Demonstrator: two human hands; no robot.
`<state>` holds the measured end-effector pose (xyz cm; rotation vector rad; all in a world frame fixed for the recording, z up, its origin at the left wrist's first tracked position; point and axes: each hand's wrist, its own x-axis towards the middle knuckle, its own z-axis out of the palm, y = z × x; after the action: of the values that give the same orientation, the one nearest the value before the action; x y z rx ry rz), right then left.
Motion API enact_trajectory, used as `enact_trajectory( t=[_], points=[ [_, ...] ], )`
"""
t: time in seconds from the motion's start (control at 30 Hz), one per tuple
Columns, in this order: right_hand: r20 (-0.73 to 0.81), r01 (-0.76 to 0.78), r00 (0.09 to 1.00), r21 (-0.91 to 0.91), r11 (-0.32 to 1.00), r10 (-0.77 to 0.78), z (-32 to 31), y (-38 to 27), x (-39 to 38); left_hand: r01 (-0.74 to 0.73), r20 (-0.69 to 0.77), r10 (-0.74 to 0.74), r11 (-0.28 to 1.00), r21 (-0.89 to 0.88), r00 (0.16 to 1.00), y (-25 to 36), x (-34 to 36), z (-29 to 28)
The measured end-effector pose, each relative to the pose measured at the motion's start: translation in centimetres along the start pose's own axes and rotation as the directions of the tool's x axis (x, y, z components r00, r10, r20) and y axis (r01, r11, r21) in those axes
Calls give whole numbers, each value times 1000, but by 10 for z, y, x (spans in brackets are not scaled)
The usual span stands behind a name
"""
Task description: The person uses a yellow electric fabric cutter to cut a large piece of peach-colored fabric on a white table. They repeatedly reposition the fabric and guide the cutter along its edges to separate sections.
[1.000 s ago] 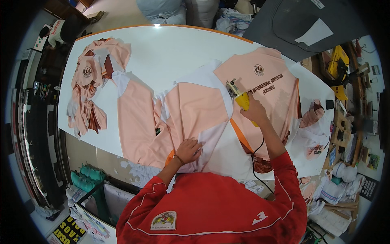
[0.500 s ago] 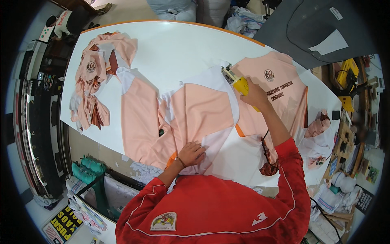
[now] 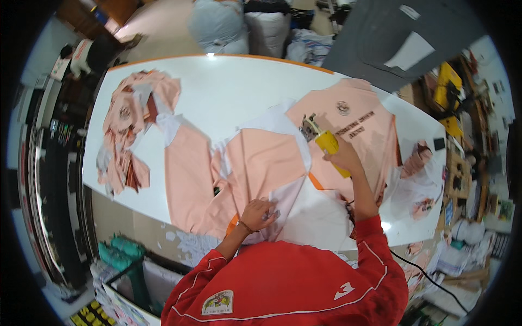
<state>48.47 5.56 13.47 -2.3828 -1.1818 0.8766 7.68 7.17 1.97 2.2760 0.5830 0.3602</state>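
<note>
My right hand [image 3: 345,157] is wrapped round the yellow body of a handheld electric cloth cutter [image 3: 326,141]. The cutter's metal head points away from me, over the left edge of a peach printed fabric panel [image 3: 361,100], beside a white strip of cloth. Whether the blade touches the cloth I cannot make out. Closer to me, my left hand [image 3: 256,214] has its fingers curled on the white fabric [image 3: 285,196] bordering another peach panel [image 3: 266,155]. A long peach piece [image 3: 187,163] lies left of that, with folds between them.
A heap of peach and brown cloth [image 3: 128,122] covers the table's left end. On the right lie a phone-like black object [image 3: 439,143] and crumpled scraps [image 3: 421,163]. A black cable [image 3: 429,276] trails at the right. A bin [image 3: 130,280] stands near left; stuffed sacks [image 3: 217,27] sit beyond the table.
My right hand has brought the cutter nearer to me, along the printed panel's left edge. The left hand stays on the white fabric. The whole view has shifted.
</note>
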Motion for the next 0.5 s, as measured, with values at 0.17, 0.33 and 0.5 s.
enact_trajectory(
  t=[0.17, 0.33, 0.5],
  points=[
    [-76, -125, 981, 452, 883, 178, -14, 63, -118, -160, -204, 173, 984, 79, 963, 29, 74, 6],
    [-209, -165, 880, 708, 687, 427, -25, 87, -239, -236, 50, 232, 964, 125, 971, 66, 166, 59],
    [-328, -189, 748, 728, 659, 577, -12, 122, -337, -235, 405, 49, 875, 423, 913, 87, 213, 108]
  ],
)
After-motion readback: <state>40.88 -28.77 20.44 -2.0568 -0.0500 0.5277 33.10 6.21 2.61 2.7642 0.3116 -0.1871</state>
